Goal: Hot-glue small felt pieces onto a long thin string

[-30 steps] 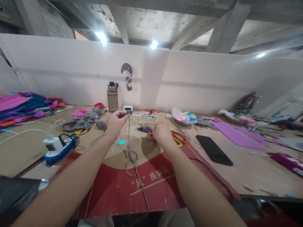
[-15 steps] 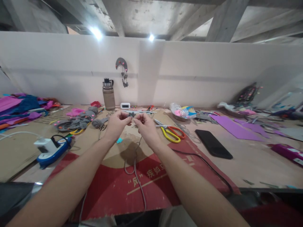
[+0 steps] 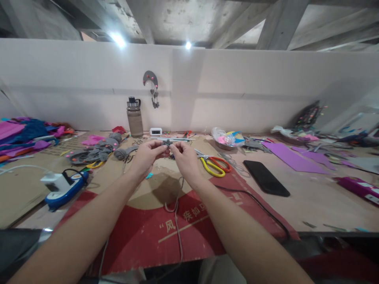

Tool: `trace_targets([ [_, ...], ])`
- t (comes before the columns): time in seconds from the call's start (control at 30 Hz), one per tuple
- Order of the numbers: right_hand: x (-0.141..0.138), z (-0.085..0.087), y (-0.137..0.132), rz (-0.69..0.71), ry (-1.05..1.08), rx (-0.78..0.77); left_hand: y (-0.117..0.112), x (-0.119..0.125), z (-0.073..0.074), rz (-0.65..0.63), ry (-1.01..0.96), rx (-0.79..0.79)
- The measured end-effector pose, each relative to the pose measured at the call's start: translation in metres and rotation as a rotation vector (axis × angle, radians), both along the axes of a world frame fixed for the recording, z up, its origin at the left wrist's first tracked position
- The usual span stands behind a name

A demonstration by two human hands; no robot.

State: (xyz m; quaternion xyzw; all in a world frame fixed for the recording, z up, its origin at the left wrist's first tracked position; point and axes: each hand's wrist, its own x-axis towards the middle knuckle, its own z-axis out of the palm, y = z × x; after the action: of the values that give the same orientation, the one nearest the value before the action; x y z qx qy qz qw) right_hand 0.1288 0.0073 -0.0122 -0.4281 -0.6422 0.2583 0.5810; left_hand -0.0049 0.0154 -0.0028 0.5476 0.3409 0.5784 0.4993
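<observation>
Between my two hands, over the middle of the table, is a small grey felt piece (image 3: 167, 142) shaped like a flower or star. My left hand (image 3: 148, 156) pinches its left side with thumb and forefinger. On its right side, the fingertips of my right hand (image 3: 184, 157) are pressed together on the same piece. A thin grey cord (image 3: 177, 213) hangs below my right hand and trails down over the red and brown cardboard (image 3: 142, 236). Scissors with yellow and orange handles (image 3: 213, 165) lie just right of my right hand. A small turquoise cutout (image 3: 149, 175) lies beneath my left hand.
Grey felt pieces (image 3: 91, 153) and a blue power strip (image 3: 66, 191) lie left. A bottle (image 3: 135, 118) and small white clock (image 3: 155, 131) stand at the back. Right are a bowl (image 3: 226, 146), a black phone (image 3: 265, 178) and purple sheets (image 3: 293, 157). A moon ornament (image 3: 151, 77) hangs on the wall.
The cord below my right hand has swung to the right and its loop has shrunk. The grey felt piece has shifted slightly right and shows more clearly between my fingers.
</observation>
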Motion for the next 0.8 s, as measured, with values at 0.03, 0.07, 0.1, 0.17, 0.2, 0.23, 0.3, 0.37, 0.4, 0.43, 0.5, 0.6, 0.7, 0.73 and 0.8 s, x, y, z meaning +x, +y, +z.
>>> trace_targets([
  [0.03,0.0006,0.0002,-0.0004,-0.014,-0.014,0.004,-0.0005,0.0004,0.0004,-0.004,-0.009,-0.008],
  [0.07,0.0012,0.0002,-0.0006,-0.027,-0.028,0.007,-0.0010,0.0007,0.0008,-0.008,-0.017,-0.015],
  [0.1,0.0017,0.0002,-0.0008,-0.037,-0.043,0.010,-0.0015,0.0009,0.0012,-0.010,-0.024,-0.019],
  [0.17,0.0027,-0.0001,-0.0007,-0.054,-0.072,0.016,-0.0021,0.0009,0.0017,-0.019,-0.033,-0.024],
  [0.2,0.0031,-0.0002,-0.0006,-0.064,-0.087,0.018,-0.0022,0.0007,0.0018,-0.026,-0.034,-0.024],
  [0.23,0.0034,-0.0001,-0.0005,-0.078,-0.101,0.019,-0.0023,0.0006,0.0020,-0.032,-0.035,-0.023],
  [0.3,0.0040,0.0007,-0.0007,-0.102,-0.126,0.021,-0.0023,0.0002,0.0023,-0.040,-0.038,-0.023],
  [0.37,0.0045,0.0023,-0.0014,-0.124,-0.144,0.020,-0.0024,0.0002,0.0025,-0.045,-0.043,-0.028],
  [0.4,0.0046,0.0033,-0.0020,-0.134,-0.154,0.018,-0.0026,0.0004,0.0026,-0.050,-0.044,-0.032],
  [0.43,0.0048,0.0043,-0.0027,-0.144,-0.162,0.015,-0.0028,0.0005,0.0027,-0.056,-0.045,-0.038],
  [0.5,0.0051,0.0059,-0.0041,-0.165,-0.177,0.011,-0.0032,0.0010,0.0028,-0.067,-0.045,-0.047],
  [0.6,0.0055,0.0070,-0.0057,-0.181,-0.202,0.023,-0.0036,0.0015,0.0028,-0.074,-0.041,-0.048],
  [0.7,0.0061,0.0064,-0.0066,-0.196,-0.245,0.049,-0.0034,0.0014,0.0028,-0.082,-0.034,-0.040],
  [0.73,0.0063,0.0061,-0.0069,-0.200,-0.262,0.056,-0.0033,0.0014,0.0028,-0.079,-0.025,-0.038],
  [0.8,0.0065,0.0055,-0.0074,-0.208,-0.296,0.069,-0.0030,0.0013,0.0026,-0.065,-0.001,-0.032],
])
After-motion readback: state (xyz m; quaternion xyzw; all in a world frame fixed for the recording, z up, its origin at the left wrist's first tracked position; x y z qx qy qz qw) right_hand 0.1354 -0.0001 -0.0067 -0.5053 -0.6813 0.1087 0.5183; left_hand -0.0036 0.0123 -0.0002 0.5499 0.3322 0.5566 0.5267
